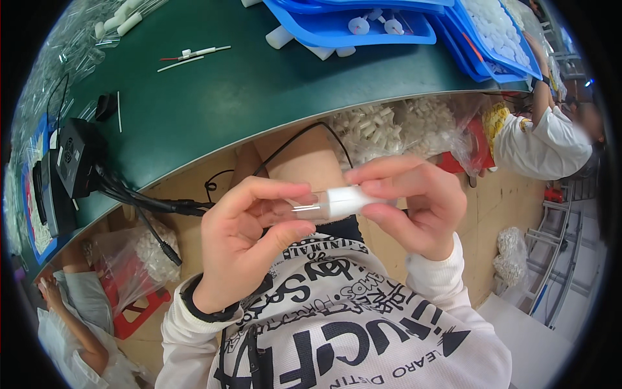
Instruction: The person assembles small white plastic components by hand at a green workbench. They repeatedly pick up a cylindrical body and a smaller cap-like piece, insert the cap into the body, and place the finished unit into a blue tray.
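Note:
In front of my body, above my lap, both hands hold one small piece between them. My left hand (236,243) pinches a clear plastic tube (312,206) between thumb and fingers. My right hand (424,204) grips a white cylindrical part (343,201) with thumb and fingertips. The two parts lie end to end in one line and appear to touch; the tube is on the left, the white part on the right. My right fingers cover the far end of the white part. How deep one sits in the other I cannot tell.
A green table (214,97) curves ahead, with blue trays (389,32) at its far right. A black box (78,159) with cables stands at left; thin white rods and a small wired part (201,53) lie beyond. Bags of white pieces (382,129) sit below. Two co-workers (541,142) are nearby.

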Motion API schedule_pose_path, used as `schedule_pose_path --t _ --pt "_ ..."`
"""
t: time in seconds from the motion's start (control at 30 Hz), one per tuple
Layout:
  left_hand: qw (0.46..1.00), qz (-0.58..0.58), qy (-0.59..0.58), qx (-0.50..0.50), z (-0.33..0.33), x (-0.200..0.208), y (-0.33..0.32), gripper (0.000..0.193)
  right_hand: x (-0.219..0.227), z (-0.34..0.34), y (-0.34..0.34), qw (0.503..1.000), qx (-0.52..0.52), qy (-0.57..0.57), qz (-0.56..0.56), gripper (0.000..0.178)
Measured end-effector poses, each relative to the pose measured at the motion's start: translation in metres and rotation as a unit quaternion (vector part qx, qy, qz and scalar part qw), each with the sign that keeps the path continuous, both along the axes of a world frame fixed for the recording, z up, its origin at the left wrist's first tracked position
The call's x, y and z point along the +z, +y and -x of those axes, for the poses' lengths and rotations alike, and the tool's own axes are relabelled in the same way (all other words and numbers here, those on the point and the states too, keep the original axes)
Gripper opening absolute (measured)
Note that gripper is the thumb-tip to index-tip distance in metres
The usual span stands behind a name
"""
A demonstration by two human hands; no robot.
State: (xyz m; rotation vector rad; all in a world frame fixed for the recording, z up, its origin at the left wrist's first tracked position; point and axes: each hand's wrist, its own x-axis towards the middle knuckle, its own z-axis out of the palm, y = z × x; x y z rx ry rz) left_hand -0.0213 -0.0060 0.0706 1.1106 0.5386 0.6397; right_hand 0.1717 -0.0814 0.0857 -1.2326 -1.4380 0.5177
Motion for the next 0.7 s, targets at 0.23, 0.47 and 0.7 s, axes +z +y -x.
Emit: schedule_pose_path --t 0.23,0.47,0.7 --pt "0.996 -0.075 0.038 0.01 -0.001 -0.004 -0.005 0.028 0.002 -0.008 -0.002 0.993 0.067 0.001 0.101 0.011" --pt "0.982 -0.173 0.071 0.031 -0.003 -0.004 -0.004 0.027 0.0 -0.01 -0.005 0.985 0.07 0.036 0.155 0.011" --pt "0.897 -0.411 0.144 0.076 -0.006 -0.001 -0.006 0.03 0.01 -0.001 0.002 0.911 0.052 0.233 0.335 0.015"
